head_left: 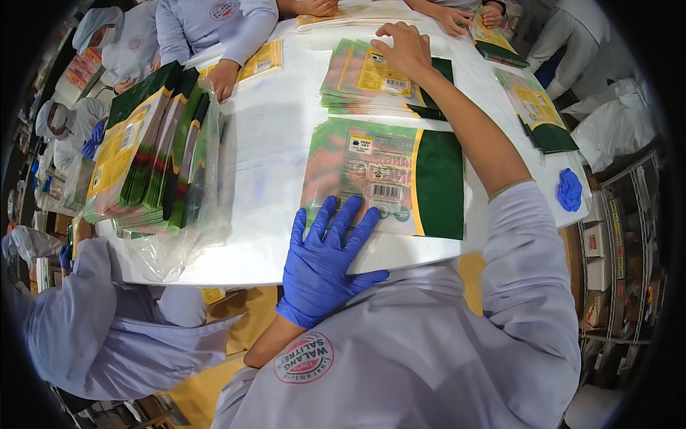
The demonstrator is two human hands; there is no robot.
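A bare lane of white table (261, 171) is running between the bagged stack (136, 161) and the near pouch pile (437, 182); rightward, the right forearm (475, 132) is blocking passage.

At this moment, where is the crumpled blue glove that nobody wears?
In the head view, the crumpled blue glove lies near the right edge of the white table, just below the stack of flat green-and-yellow plastic pouches.

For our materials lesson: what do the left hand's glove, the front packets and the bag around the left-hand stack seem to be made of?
Glove: matte blue, thin rubber, perhaps nitrile; it fits closely and wrinkles.
Packets: probably smooth printed plastic film, slightly glossy, lying thin and flat.
Bag: likely clear, shiny plastic; creased and see-through.
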